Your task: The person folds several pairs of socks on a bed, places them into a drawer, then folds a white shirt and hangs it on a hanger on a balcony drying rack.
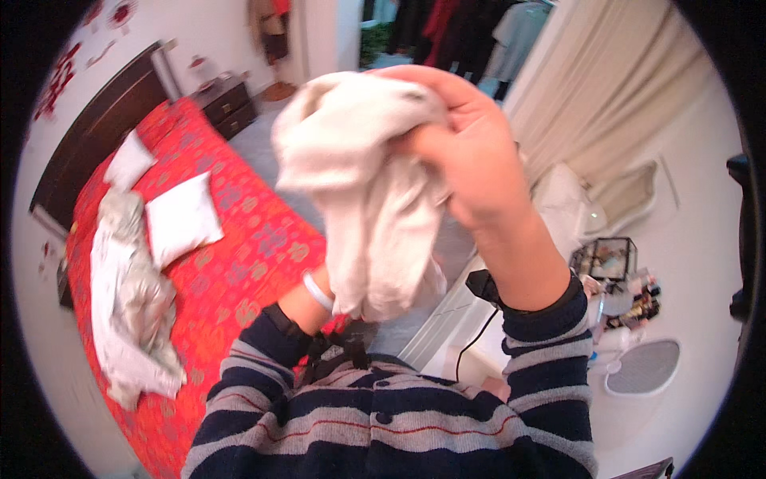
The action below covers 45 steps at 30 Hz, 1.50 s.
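A cream-white cloth piece [355, 160], soft and bunched like a knitted garment, hangs in the air in front of my chest. Its upper end is folded over in a loose loop and its lower part drops in long creases; I cannot make out its exact kind. My right hand [479, 152] is closed on its upper right edge, thumb pressed into the fabric and fingers curled over the top. From the lower left comes my left wrist [302, 310], wearing a white band. That hand goes up behind or inside the cloth, so its fingers are hidden.
On the left stands a bed with a red patterned cover [239, 231], white cushions [183, 217] and a crumpled pale garment [132, 303]. To the right, a white dressing table holds a glass box [604, 259], cosmetics and an oval mirror [642, 368]. Clothes hang [519, 40] beyond a doorway.
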{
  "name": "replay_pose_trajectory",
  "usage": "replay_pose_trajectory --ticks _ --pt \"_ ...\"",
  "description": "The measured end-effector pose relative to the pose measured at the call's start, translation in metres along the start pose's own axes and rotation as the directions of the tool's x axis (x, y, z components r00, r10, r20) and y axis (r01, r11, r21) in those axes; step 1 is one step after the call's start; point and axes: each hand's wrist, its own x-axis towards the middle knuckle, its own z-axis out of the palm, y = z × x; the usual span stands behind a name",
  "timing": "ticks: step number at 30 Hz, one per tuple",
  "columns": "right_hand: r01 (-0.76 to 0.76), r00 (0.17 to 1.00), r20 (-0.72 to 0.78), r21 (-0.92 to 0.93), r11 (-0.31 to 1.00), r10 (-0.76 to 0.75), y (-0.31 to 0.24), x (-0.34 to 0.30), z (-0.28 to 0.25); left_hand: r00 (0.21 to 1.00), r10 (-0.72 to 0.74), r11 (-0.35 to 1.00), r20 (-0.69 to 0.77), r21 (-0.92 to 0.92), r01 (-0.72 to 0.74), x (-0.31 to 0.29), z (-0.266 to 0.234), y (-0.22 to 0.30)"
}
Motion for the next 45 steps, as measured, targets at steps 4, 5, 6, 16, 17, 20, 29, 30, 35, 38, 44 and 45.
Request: replay_pose_trajectory --ticks 4,5,6,16,17,20,29,30,35,38,44,45 --pt "-0.154 0.825 -0.546 0.032 0.988 0.146 -0.020 -0.017 -0.122 0.840 -0.037 0.942 0.541 -0.262 0.210 0.036 0.084 -0.042" --pt "-0.153 0.711 -0.692 0.019 0.988 0.124 -0.028 -0.027 -0.151 0.776 -0.026 0.918 0.630 -0.293 0.268 0.036 0.094 -0.044" --pt "-0.112 0.669 -0.738 0.013 0.994 0.085 -0.039 -0.040 -0.177 0.712 -0.012 0.896 0.702 -0.310 0.320 0.037 0.096 -0.044" --pt "-0.322 0.316 -0.948 -0.130 0.938 -0.023 0.047 -0.128 -0.384 0.385 -0.018 0.948 0.923 -0.107 0.301 0.118 0.031 -0.051" --pt "-0.449 0.254 -0.967 -0.112 0.887 0.007 0.079 -0.130 -0.405 0.395 0.010 0.976 0.919 -0.095 0.196 0.133 0.023 -0.053" --pt "-0.883 0.464 -0.884 -0.466 0.054 -0.052 0.171 -0.130 -0.462 0.426 -0.198 0.919 0.883 0.016 0.393 0.192 -0.014 -0.049" --pt "-0.695 0.621 0.023 0.479 0.536 0.783 0.348 0.022 -0.450 0.523 -0.356 0.798 0.774 -0.039 0.601 0.404 -0.142 0.023" --pt "-0.651 0.583 0.103 0.653 0.387 0.806 0.356 0.047 -0.452 0.572 -0.329 0.823 0.751 -0.069 0.564 0.422 -0.159 0.032" --pt "-0.487 0.639 0.383 0.873 -0.034 0.667 0.402 0.145 -0.499 0.773 -0.158 0.837 0.614 -0.333 0.435 0.517 -0.252 0.089" --pt "-0.509 0.649 0.360 0.860 0.031 0.671 0.447 0.204 -0.541 0.897 0.006 0.779 0.442 -0.564 0.273 0.573 -0.308 0.125" --pt "-0.594 0.684 0.286 0.753 0.284 0.671 0.505 0.328 -0.661 0.993 0.066 0.608 0.099 -0.793 0.038 0.707 -0.416 0.176" --pt "-0.615 0.693 0.282 0.712 0.340 0.663 0.502 0.340 -0.679 0.997 0.001 0.590 0.081 -0.805 0.065 0.728 -0.437 0.177"
